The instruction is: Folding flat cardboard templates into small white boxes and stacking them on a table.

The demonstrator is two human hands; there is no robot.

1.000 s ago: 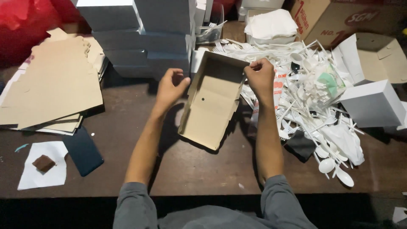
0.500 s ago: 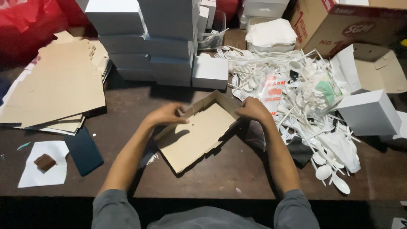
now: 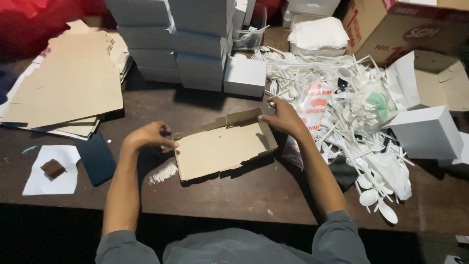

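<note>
A shallow brown cardboard box lies open on the dark wooden table, its low walls partly folded up. My left hand grips the box's left edge with curled fingers. My right hand pinches the far right corner wall. Both forearms reach out from grey sleeves at the bottom of the view.
Flat cardboard blanks are stacked at the left. White folded boxes are piled behind, one more white box at the right. A heap of white plastic spoons and forks spreads to the right. A dark phone and paper with a brown piece lie at left.
The box was held up on its side between my hands; it has been lowered and turned flat onto the table, with my hands now at its left edge and far right corner.
</note>
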